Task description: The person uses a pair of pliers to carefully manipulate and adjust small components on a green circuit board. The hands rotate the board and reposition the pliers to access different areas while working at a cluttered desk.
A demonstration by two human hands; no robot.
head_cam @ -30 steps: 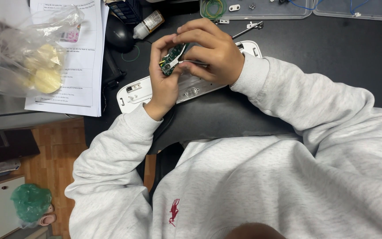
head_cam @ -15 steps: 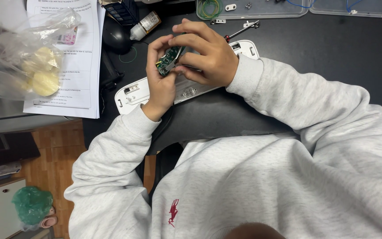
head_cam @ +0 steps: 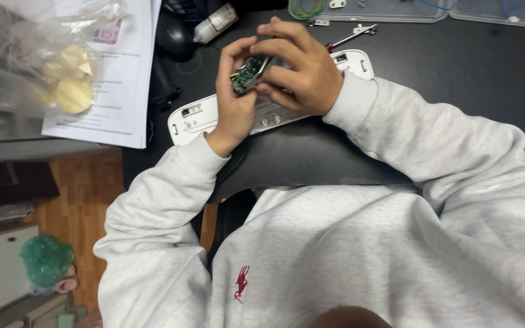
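Both hands meet above the dark desk [head_cam: 457,73], closed around a small green circuit board [head_cam: 245,73]. The left hand [head_cam: 235,100] pinches its left edge between thumb and curled fingers, and the right hand [head_cam: 302,70] wraps over it from the right, fingers bent down on the board's top so that most of it is hidden. Directly beneath the hands lies a long white plastic housing [head_cam: 202,115], angled across the desk, its middle covered by the wrists. Just beyond the right hand a thin screwdriver [head_cam: 350,37] lies near the desk's far edge, beside a clear plastic tray [head_cam: 390,11]. Toward the far left corner sit a black computer mouse [head_cam: 174,36] and a small white bottle [head_cam: 217,23]. A printed paper sheet [head_cam: 120,91] overhangs the desk's left edge, with a crumpled clear plastic bag [head_cam: 25,61] on it. Below the desk shows wooden floor [head_cam: 80,188] and a green bag [head_cam: 47,260].
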